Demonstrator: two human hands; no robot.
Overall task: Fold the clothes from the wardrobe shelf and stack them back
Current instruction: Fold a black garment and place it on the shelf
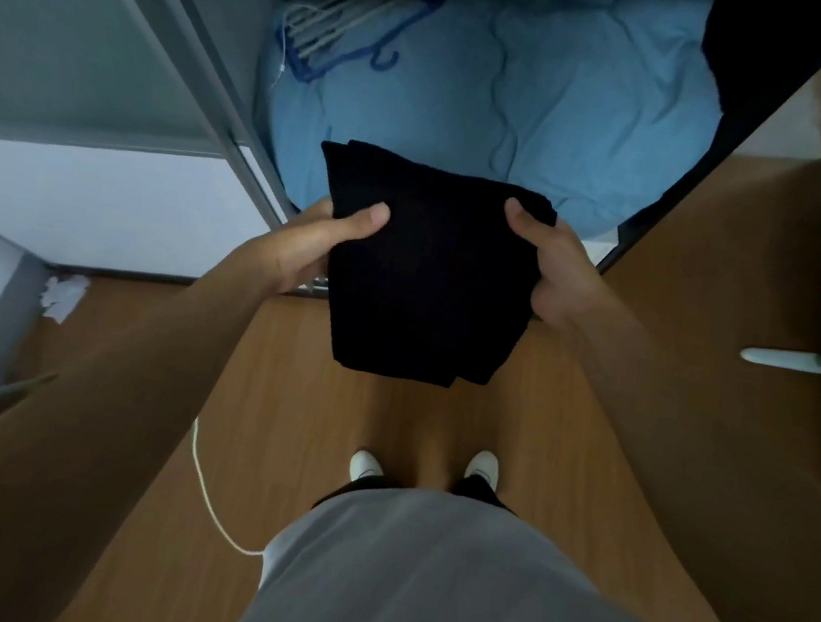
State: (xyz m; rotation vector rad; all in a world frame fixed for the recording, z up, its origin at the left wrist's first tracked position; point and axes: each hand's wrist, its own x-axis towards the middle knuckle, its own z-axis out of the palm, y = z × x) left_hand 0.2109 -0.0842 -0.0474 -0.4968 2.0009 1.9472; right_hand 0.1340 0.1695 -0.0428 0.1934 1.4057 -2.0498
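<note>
Low in the middle of the frame we see our white shoes [366, 465] on the brown floor [287, 373]. In the middle, our left hand [310, 247] and right hand [555, 271] each grip one side of the folded black cloth [427, 287]. At the top lie a blue blanket [567, 113] and some hangers [345, 29].

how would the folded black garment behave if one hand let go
Likely floppy: the black garment sags below where the left hand and right hand pinch its sides. Probably light: a pinch at each edge holds it. Released on one side, the fold would likely fall open.
</note>
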